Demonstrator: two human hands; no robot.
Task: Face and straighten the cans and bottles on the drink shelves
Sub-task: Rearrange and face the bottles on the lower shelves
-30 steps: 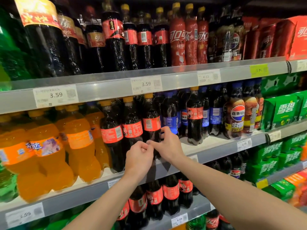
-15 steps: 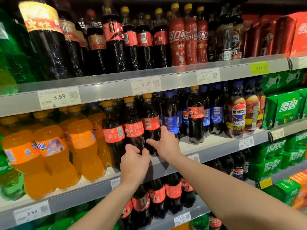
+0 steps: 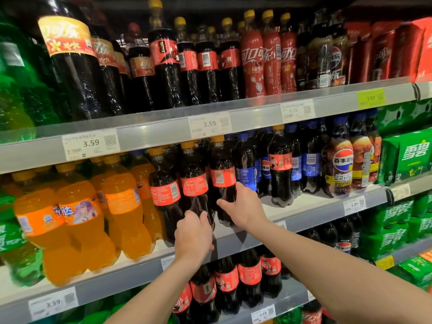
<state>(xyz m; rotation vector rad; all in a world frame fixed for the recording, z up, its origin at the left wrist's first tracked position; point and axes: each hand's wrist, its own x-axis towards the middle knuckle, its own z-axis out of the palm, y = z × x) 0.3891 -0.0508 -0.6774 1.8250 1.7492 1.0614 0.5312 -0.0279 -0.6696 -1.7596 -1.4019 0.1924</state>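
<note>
Both hands work at the middle shelf (image 3: 304,213), in the run of red-labelled cola bottles between the orange soda bottles (image 3: 121,206) and the blue-labelled cola bottles (image 3: 245,174). The left hand (image 3: 194,235) is wrapped around the lower body of the second cola bottle (image 3: 194,181), fingers curled around its far side. The right hand (image 3: 243,206) grips the lower body of the third cola bottle (image 3: 222,174), thumb toward the left and fingers around the right flank. Both bottles stand upright near the shelf front, touching or almost touching each other and the first cola bottle (image 3: 164,190) to their left. All three labels show barcode or fine-print panels rather than the brand face, so the step in hand appears to be rotating the bottles to face forward. Risks from here: the grips sit low while the bottles are tall and narrow, so a fast twist could tilt a bottle into its neighbours and topple the closely packed row. The bottles stand close to the front lip; a forward pull during rotation could carry a base over the edge and onto the lower shelf (image 3: 292,298). Turning two bottles at once may rub their labels together. Over-rotation would leave the brand face off-centre.
</note>
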